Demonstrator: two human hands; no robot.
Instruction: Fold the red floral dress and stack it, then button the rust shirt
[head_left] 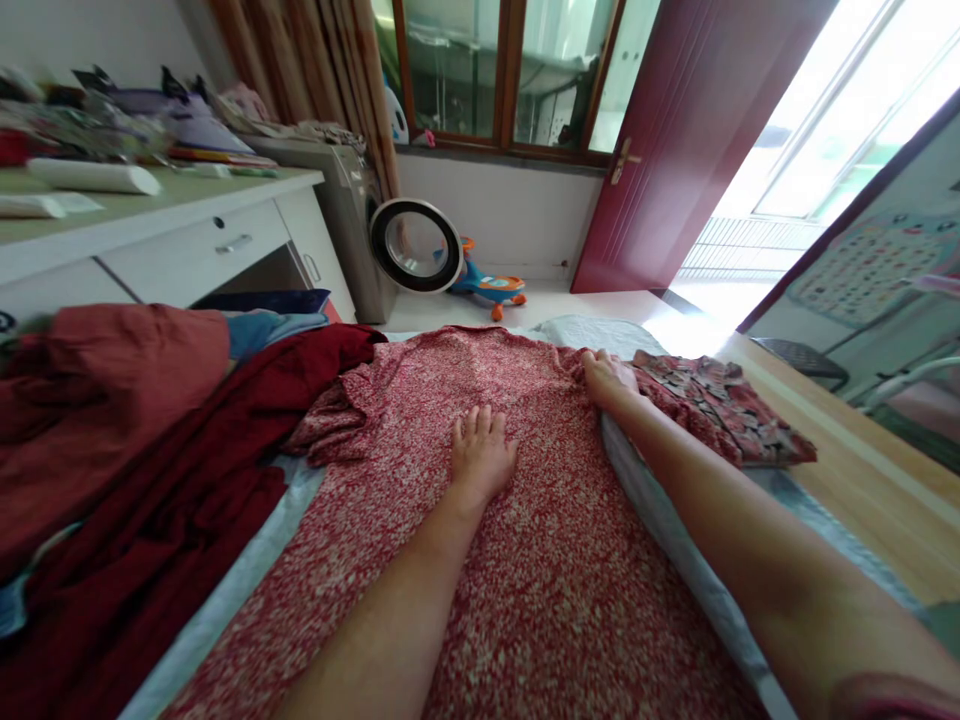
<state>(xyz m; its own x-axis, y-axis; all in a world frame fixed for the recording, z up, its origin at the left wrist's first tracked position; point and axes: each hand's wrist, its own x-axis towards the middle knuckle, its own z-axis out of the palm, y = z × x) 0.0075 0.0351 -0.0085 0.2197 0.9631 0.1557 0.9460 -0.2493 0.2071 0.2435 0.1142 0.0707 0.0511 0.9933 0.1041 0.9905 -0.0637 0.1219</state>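
Left fingers (484, 424) lie slightly spread on the speckled red garment (555, 530). My right fingers (595, 368) curl at its one-o'clock edge, whether pinching I can't tell; folded clothing (739, 405) sits at two o'clock.

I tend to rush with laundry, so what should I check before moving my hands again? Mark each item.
1. Left hand flat on the speckled red garment: ok.
2. Right hand at the garment's right shoulder area: ok.
3. Right hand's grip on the cloth: cannot tell; the fingertips are not clear.
4. Left sleeve smooth: not ok; it is bunched.
5. Lower end flat: cannot tell; it runs out of view.
6. Pale blue sheet under the garment: ok, visible along both sides.
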